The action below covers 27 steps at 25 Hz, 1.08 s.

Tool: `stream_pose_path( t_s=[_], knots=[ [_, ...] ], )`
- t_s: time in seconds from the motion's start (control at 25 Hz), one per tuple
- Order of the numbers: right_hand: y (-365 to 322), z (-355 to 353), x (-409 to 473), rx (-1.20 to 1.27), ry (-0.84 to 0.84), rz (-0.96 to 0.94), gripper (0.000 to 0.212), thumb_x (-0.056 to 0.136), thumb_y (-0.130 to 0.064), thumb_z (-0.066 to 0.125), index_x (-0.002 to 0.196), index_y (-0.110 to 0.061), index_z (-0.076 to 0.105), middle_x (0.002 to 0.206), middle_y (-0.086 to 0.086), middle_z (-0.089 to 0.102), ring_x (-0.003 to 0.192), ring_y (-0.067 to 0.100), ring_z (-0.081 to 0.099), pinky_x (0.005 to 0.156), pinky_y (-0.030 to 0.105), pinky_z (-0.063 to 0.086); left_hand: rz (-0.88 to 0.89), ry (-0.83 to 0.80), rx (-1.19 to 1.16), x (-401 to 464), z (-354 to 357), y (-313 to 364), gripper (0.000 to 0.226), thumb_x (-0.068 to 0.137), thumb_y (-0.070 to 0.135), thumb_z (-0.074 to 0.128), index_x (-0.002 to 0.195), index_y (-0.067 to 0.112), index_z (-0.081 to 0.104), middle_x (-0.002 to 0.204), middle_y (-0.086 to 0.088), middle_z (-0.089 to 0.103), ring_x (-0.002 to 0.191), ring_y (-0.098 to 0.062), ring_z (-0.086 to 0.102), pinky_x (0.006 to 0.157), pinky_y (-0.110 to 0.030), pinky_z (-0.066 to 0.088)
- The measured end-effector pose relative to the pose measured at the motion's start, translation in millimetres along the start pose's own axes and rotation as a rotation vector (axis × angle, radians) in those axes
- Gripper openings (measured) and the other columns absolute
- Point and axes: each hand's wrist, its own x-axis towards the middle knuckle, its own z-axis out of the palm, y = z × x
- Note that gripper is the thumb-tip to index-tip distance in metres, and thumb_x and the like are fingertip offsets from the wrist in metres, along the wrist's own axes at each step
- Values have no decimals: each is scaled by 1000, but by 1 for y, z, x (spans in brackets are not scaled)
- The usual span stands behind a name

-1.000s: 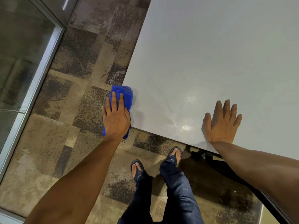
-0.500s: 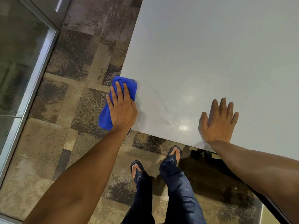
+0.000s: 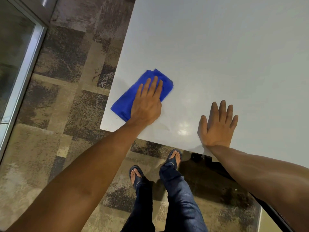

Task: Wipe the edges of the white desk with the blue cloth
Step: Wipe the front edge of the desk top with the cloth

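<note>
Cloth [image 3: 132,99] now fully on desk [image 3: 217,47]; two hands [image 3: 147,108] flat.

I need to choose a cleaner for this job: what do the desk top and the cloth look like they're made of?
White desk: smooth, semi-gloss top, probably laminate or coated board; it throws back a bright light glare near the front edge. Blue cloth: soft and fuzzy, likely microfibre, folded in layers under the left hand.
</note>
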Motion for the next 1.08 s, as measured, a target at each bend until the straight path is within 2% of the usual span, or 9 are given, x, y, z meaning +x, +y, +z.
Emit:
stream_pose_path(
  t_s=[0.08, 0.16, 0.32, 0.44, 0.56, 0.68, 0.8, 0.92, 1.08],
  knots=[
    [0, 0, -1, -16, 5, -10, 68, 100, -48, 33, 160, -17, 26, 170, 12, 17, 157, 35, 8, 124, 60, 8, 195, -41, 16, -11, 2, 10, 65, 94, 27, 32, 155, 11, 19, 164, -10, 19, 151, -28, 18, 123, -46, 17],
    [0, 0, 1, -25, 8, -14, 68, 100, -49, 32, 160, -17, 27, 170, 12, 18, 157, 35, 9, 124, 60, 8, 305, -77, -6, -21, 2, 19, 66, 94, 31, 28, 156, 12, 17, 165, -7, 17, 152, -26, 16, 123, -45, 16],
    [-1, 0, 0, -12, 17, -14, 68, 100, -47, 35, 159, -16, 29, 169, 13, 20, 157, 36, 11, 124, 61, 10, 379, -145, -73, -60, 7, 44, 68, 95, 37, 33, 157, 15, 13, 166, -6, 9, 153, -24, 7, 124, -46, 11],
    [-1, 0, 0, -5, 12, -9, 67, 100, -47, 35, 159, -15, 30, 169, 13, 20, 157, 37, 11, 124, 61, 10, 384, -149, -67, -82, 16, 56, 65, 99, 39, 32, 157, 17, 15, 166, -5, 11, 153, -25, 9, 124, -46, 10],
    [-1, -2, 1, 0, 8, -10, 67, 99, -47, 34, 158, -16, 30, 169, 14, 21, 156, 37, 11, 123, 61, 10, 258, -115, -37, -85, 18, 56, 61, 101, 38, 34, 156, 18, 17, 165, -5, 16, 151, -30, 17, 122, -49, 16],
    [0, -2, 2, -5, 6, -16, 67, 99, -48, 32, 158, -17, 29, 168, 14, 20, 156, 38, 10, 123, 61, 11, 29, -98, -44, -91, 19, 48, 63, 101, 35, 40, 156, 17, 16, 165, -7, 15, 151, -34, 17, 120, -55, 17],
    [1, 0, 2, 1, -1, -20, 67, 99, -49, 31, 158, -18, 27, 169, 13, 19, 156, 37, 8, 123, 62, 10, -189, -65, -50, -98, 16, 31, 61, 102, 38, 32, 157, 18, 14, 166, -6, 13, 151, -33, 16, 119, -59, 16],
    [3, 2, 3, 10, 5, -15, 66, 99, -49, 32, 158, -19, 26, 169, 13, 18, 156, 37, 8, 123, 62, 10, -334, -63, -75, -103, 8, 13, 62, 101, 36, 38, 157, 19, 15, 166, -3, 14, 151, -32, 18, 119, -59, 19],
    [3, 2, 2, 13, 11, -16, 67, 98, -49, 32, 157, -19, 27, 168, 13, 20, 156, 37, 9, 123, 62, 10, -480, -65, -112, -113, -2, -21, 64, 97, 21, 46, 156, 13, 21, 165, -4, 18, 149, -31, 23, 116, -52, 29]
  ],
)
